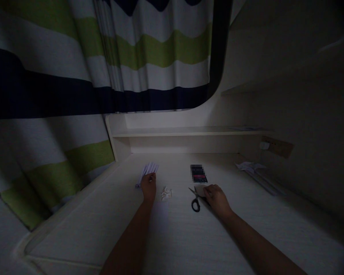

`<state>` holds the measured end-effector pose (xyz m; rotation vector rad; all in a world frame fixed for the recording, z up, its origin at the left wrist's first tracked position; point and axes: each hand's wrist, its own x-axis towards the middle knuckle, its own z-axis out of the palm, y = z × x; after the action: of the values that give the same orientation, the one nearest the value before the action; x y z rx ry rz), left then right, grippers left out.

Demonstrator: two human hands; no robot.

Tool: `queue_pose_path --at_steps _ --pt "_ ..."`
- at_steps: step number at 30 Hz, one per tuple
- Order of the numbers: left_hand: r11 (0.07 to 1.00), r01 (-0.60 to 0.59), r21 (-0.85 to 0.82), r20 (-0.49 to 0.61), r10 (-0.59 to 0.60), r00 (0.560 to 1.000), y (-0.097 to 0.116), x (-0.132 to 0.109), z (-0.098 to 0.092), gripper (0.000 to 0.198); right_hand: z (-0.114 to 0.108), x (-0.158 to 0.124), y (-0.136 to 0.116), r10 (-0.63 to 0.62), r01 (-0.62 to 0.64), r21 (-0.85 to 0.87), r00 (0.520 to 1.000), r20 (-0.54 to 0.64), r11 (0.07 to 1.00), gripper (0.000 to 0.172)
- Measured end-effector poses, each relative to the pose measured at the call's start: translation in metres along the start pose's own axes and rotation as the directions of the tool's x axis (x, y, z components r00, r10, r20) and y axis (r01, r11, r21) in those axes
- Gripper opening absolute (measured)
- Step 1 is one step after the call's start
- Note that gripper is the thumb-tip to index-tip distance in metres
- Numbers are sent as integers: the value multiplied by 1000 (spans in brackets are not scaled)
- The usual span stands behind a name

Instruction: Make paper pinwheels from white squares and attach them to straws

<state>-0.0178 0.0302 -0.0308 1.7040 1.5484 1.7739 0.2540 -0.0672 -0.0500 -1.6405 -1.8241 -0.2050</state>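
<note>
My left hand [149, 187] rests at the near side of a bundle of white paper strips or rolls [149, 168]. Its fingers are curled together, and the dim light hides what is between them. On the right, my right hand [218, 199] has its fingers closed at the edge of a pale, flat-looking piece [200, 190], whose kind I cannot make out. Black-handled scissors [195, 205] lie beside that hand with their blades apart, and one handle is partly hidden. Between the hands sits a small pile of white bits [166, 193].
A phone [198, 174] with a blurred screen lies beyond the scissors. A pale sheet [159, 217] is on the desk [177, 244] by my left forearm. Papers [250, 167] lie along the right wall, under a socket [278, 146]. A shelf [183, 132] spans the back; striped curtains [160, 49] hang left.
</note>
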Motion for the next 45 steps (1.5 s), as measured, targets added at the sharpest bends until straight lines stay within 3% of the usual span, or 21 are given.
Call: queue_pose_path --at_steps 5,8,13,16,19,24,27,33,42,45 --pt "999 50 -3 99 -50 994 17 1 3 39 -6 -7 -12 -102 96 112 993 58 989 31" --pt "999 19 50 260 -31 965 29 3 5 36 -8 -9 -15 -156 140 189 985 73 972 30" --pt "969 -131 209 589 -17 808 37 7 -10 14 -8 -11 -16 -192 170 207 977 90 963 27" --pt "926 -187 328 695 -102 712 30 2 -31 24 -6 -13 -19 -243 219 214 966 91 952 26" --pt "884 -220 413 729 -176 661 19 -9 -54 37 -4 -17 -30 -325 289 252 938 117 924 25" --pt "844 -254 473 731 -214 648 1 -32 -84 58 0 -23 -47 -429 362 324 888 166 874 24" --pt "843 -277 460 732 -184 656 -3 -43 -91 55 0 -24 -49 -432 362 325 885 175 873 24" --pt "894 -259 365 745 -114 657 -1 -53 -84 49 -4 -25 -49 -422 346 334 886 191 877 28" --pt "954 -224 198 759 -4 651 -9 -56 -71 53 2 -26 -72 -509 380 372 783 358 847 57" --pt "967 -212 140 762 32 647 -10 -58 -68 55 10 -26 -74 -486 372 333 781 392 867 66"
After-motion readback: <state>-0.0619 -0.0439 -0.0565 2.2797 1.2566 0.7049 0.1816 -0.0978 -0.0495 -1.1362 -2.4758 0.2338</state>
